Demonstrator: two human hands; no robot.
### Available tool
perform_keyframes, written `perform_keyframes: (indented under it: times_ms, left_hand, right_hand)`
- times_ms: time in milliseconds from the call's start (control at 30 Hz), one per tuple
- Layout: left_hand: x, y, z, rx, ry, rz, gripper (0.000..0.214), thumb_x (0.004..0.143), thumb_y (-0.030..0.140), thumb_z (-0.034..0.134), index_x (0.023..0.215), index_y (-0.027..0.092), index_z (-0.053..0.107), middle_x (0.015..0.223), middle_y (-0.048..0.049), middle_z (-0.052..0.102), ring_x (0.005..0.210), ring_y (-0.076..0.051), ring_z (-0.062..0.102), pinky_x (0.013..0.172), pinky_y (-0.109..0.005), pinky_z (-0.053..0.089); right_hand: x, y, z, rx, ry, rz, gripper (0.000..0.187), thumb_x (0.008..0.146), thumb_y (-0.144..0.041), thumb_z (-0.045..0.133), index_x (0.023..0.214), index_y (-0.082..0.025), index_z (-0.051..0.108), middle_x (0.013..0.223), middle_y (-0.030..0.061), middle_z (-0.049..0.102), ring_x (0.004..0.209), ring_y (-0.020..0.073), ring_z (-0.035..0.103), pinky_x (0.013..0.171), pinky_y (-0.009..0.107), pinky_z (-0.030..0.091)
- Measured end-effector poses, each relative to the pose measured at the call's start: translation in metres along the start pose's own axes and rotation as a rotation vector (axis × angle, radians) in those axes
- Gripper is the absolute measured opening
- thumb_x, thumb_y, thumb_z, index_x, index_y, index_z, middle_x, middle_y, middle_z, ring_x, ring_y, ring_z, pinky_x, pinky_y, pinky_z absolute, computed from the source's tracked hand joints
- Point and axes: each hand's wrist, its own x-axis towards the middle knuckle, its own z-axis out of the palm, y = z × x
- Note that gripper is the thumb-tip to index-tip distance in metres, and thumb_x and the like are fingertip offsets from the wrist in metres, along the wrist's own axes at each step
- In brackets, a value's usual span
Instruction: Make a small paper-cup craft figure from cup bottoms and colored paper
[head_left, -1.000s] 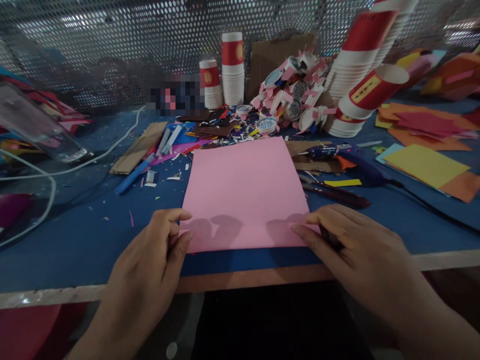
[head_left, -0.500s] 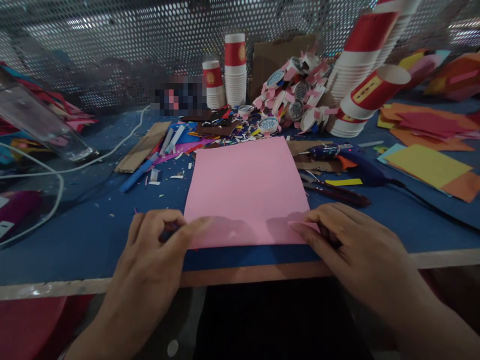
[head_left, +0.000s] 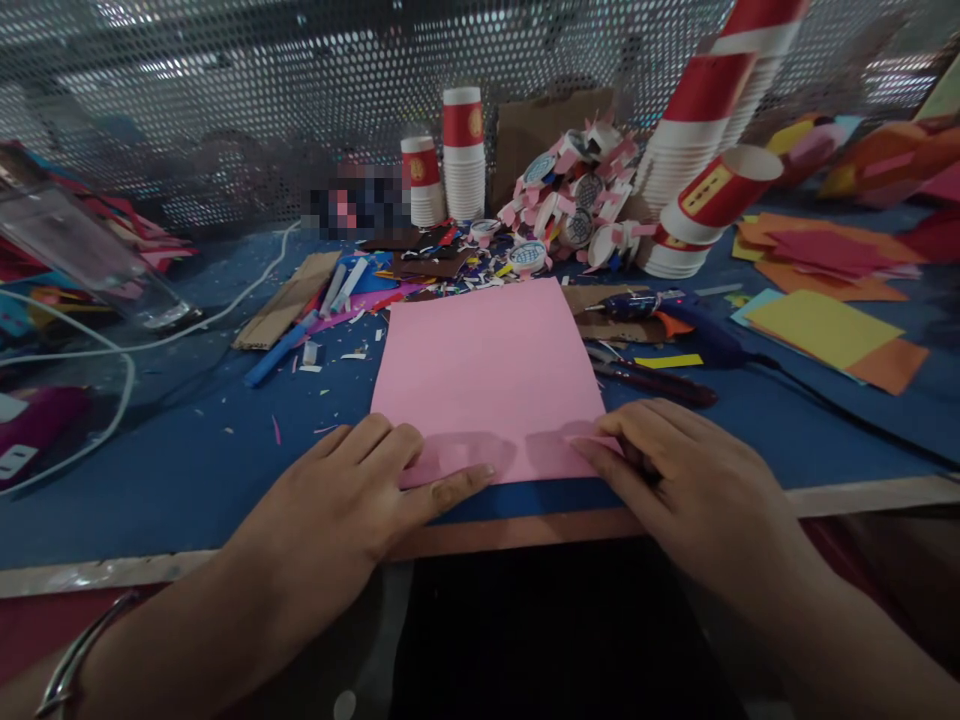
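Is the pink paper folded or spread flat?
Spread flat: the pink paper sheet lies level on the blue tabletop, no crease showing.

Cup bands (head_left: 463,122): a gold round emblem is printed; illegible;
Round discs (head_left: 528,256): a blue grid sign is borne; no words

Paper-craft workshop, seen at one work station. A blue-covered table (head_left: 187,470) stands against a perforated metal screen (head_left: 300,80). Materials: stacks of red-and-white paper cups (head_left: 463,150), loose coloured paper sheets (head_left: 825,325), a pink sheet (head_left: 487,370) laid flat at the front edge, and a cardboard strip (head_left: 289,300). Tools: a glue gun (head_left: 675,315) with its cable, scissors (head_left: 645,375) and a blue marker (head_left: 281,345). Work products: a heap of cut cup pieces (head_left: 570,195) trimmed with pink paper. Offcuts (head_left: 450,270) litter the table surface.
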Motion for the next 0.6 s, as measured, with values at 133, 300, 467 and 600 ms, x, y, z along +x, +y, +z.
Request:
perform_keyframes:
  times_ms: [133,300,467,600]
  left_hand:
    - [0.004,0.013,-0.008,0.095,-0.041,-0.017,0.085,0.080,-0.005,0.051,0.151,0.041,0.044,0.097,-0.0055,0.061,0.087,-0.025,0.056,0.074,-0.036,0.048]
    - [0.015,0.038,-0.018,0.194,0.034,0.020,0.060,0.077,-0.004,0.045,0.127,0.016,0.071,0.088,-0.0103,0.066,0.085,-0.027,0.058,0.071,-0.039,0.051]
    - [0.018,0.047,-0.014,0.192,0.008,0.009,0.054,0.078,-0.002,0.049,0.126,0.011,0.071,0.084,-0.0106,0.071,0.076,-0.026,0.064,0.064,-0.038,0.052]
    - [0.013,0.046,-0.011,0.115,-0.102,-0.072,0.067,0.077,-0.003,0.051,0.141,0.014,0.060,0.081,-0.0082,0.073,0.066,-0.023,0.066,0.058,-0.035,0.052]
  right_hand:
    - [-0.002,-0.001,0.001,0.013,0.060,0.006,0.016,0.099,-0.031,0.056,0.091,-0.018,0.063,0.079,0.0035,0.062,0.073,0.0206,0.061,0.066,0.034,0.044]
    - [-0.007,-0.007,0.000,-0.012,0.205,-0.045,0.017,0.095,-0.019,0.062,0.110,-0.013,0.069,0.102,0.0124,0.066,0.096,0.0261,0.062,0.084,0.039,0.050]
    - [-0.014,-0.022,0.003,-0.081,0.224,-0.095,0.020,0.093,-0.018,0.065,0.112,-0.016,0.074,0.115,0.0160,0.066,0.101,0.0323,0.060,0.085,0.048,0.046]
    - [-0.018,-0.039,0.006,-0.064,0.230,-0.110,0.020,0.094,-0.021,0.067,0.111,-0.023,0.076,0.118,0.0125,0.069,0.103,0.0327,0.060,0.084,0.050,0.043]
